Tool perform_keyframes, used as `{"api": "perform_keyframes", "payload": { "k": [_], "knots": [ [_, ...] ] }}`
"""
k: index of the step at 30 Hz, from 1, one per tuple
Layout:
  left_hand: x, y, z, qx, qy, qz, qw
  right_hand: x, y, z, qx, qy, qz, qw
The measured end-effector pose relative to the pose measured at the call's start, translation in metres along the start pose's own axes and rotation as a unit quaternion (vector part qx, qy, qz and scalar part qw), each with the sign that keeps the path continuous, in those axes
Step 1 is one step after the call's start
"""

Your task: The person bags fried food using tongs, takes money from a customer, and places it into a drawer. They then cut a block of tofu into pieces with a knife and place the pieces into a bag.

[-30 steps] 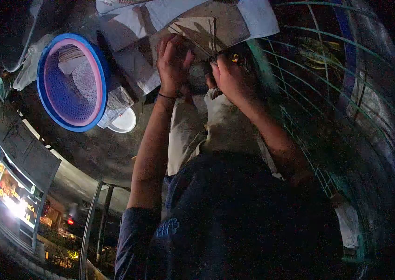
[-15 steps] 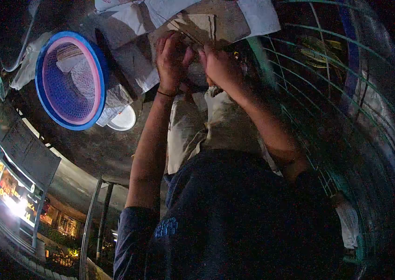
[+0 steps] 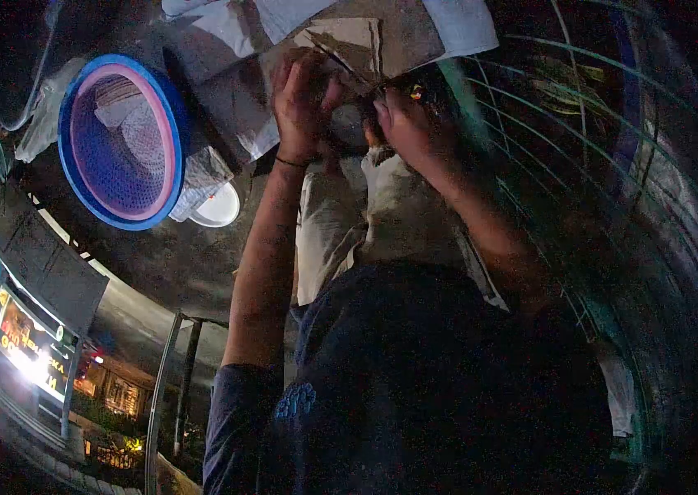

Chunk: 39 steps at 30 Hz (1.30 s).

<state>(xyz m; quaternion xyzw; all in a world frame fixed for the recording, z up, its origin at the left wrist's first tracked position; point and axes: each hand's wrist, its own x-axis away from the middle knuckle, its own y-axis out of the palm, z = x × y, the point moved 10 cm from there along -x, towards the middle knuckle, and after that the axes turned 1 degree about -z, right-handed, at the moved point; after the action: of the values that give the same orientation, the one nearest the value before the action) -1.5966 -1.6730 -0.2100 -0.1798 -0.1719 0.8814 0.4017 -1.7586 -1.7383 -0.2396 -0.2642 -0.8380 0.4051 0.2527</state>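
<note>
My left hand [image 3: 303, 107], with a dark band at its wrist, is over the floor in front of my knees. Its fingers are bent and the thumb stands a little off; shadow hides what lies between them. To its right my right hand [image 3: 408, 124] is closed, fingertips pinched towards the left hand. A thin dark strip or stick seems to run between the hands, too dim to name. Just beyond them lies a folded piece of brown paper or cardboard [image 3: 357, 40]. Pale trousers [image 3: 398, 202] cover my legs below the hands.
A blue basket with a pink one inside [image 3: 68, 157] stands at the left, cloth-like or paper pieces in it. Beside it are a clear plastic bag [image 3: 200, 181] and a white round lid or bowl [image 3: 218, 206]. White sheets [image 3: 460, 29] lie ahead; green wire mesh [image 3: 547, 148] rises right.
My right hand has moved right and slightly down, away from the left hand, widening the gap between them. My left hand stays nearly in place. The basket is unmoved.
</note>
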Motion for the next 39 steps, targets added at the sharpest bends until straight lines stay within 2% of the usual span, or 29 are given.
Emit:
{"api": "perform_keyframes", "payload": {
  "k": [3,6,10,12,13,14,15,17,19,21,22,24,25,26,27,28,29,30,32,35,37,39],
  "knots": [
    [0.001,0.000,0.005,-0.040,0.025,-0.006,0.999,-0.004,0.003,0.001,-0.023,0.006,-0.043,0.999],
    [0.001,0.001,0.004,-0.052,0.032,-0.004,0.998,-0.009,0.003,-0.004,-0.033,-0.020,-0.010,0.999],
    [0.002,0.000,0.001,-0.040,0.024,0.003,0.999,-0.024,0.009,-0.010,-0.025,-0.006,-0.024,0.999],
    [0.002,0.002,0.002,-0.059,0.035,-0.003,0.998,-0.026,0.020,-0.001,-0.056,0.072,-0.108,0.990],
    [0.003,0.002,-0.007,-0.008,-0.006,-0.003,1.000,-0.026,0.024,0.001,-0.056,0.072,-0.107,0.990],
    [0.004,0.004,-0.014,0.043,-0.046,-0.003,0.998,-0.027,0.023,-0.001,-0.055,0.059,-0.080,0.994],
    [0.003,0.004,-0.014,0.043,-0.045,-0.003,0.998,-0.027,0.020,-0.001,-0.053,0.046,-0.051,0.996],
    [0.002,-0.001,-0.001,0.028,0.018,0.028,0.999,-0.019,0.016,0.001,-0.055,0.045,-0.039,0.997],
    [0.000,-0.001,0.000,-0.024,0.013,0.014,1.000,-0.009,0.008,0.003,-0.056,0.042,-0.028,0.997],
    [0.000,0.000,0.000,-0.075,0.007,0.002,0.997,0.003,-0.003,-0.002,0.082,-0.020,0.003,0.996],
    [0.001,0.000,0.001,-0.060,0.002,-0.002,0.998,0.009,-0.005,0.000,0.083,-0.020,0.002,0.996],
    [-0.001,-0.001,0.000,-0.046,0.000,-0.002,0.999,0.013,0.006,0.023,0.039,0.114,-0.119,0.986],
    [-0.002,-0.002,0.006,-0.059,0.027,0.002,0.998,0.015,0.012,0.029,0.039,0.113,-0.118,0.986],
    [-0.003,-0.002,0.011,-0.072,0.054,0.007,0.996,0.010,-0.011,0.000,0.079,-0.048,0.041,0.995],
    [-0.005,-0.003,0.012,-0.071,0.056,0.008,0.996,0.026,-0.030,-0.029,0.114,-0.206,0.196,0.952],
    [-0.005,-0.002,0.012,-0.076,0.058,0.003,0.995,0.029,-0.026,-0.024,0.114,-0.206,0.196,0.952],
    [-0.004,-0.001,0.013,-0.080,0.059,-0.003,0.995,0.015,-0.021,-0.009,0.065,-0.100,0.113,0.986],
    [-0.003,-0.002,0.016,-0.081,0.059,-0.003,0.995,0.008,-0.012,0.007,0.015,0.008,0.028,0.999],
    [-0.003,-0.002,0.010,-0.023,0.003,-0.011,1.000,0.005,-0.020,-0.004,-0.004,-0.003,0.043,0.999],
    [-0.001,-0.004,0.005,0.048,-0.012,0.011,0.999,0.004,-0.034,-0.023,0.001,-0.035,0.084,0.996],
    [-0.002,-0.006,0.010,0.003,0.008,0.015,1.000,0.004,-0.044,-0.034,0.021,-0.057,0.108,0.992],
    [-0.002,-0.007,0.012,-0.043,0.028,0.018,0.999,0.002,-0.042,-0.036,0.012,-0.050,0.078,0.996]
  ]
}}
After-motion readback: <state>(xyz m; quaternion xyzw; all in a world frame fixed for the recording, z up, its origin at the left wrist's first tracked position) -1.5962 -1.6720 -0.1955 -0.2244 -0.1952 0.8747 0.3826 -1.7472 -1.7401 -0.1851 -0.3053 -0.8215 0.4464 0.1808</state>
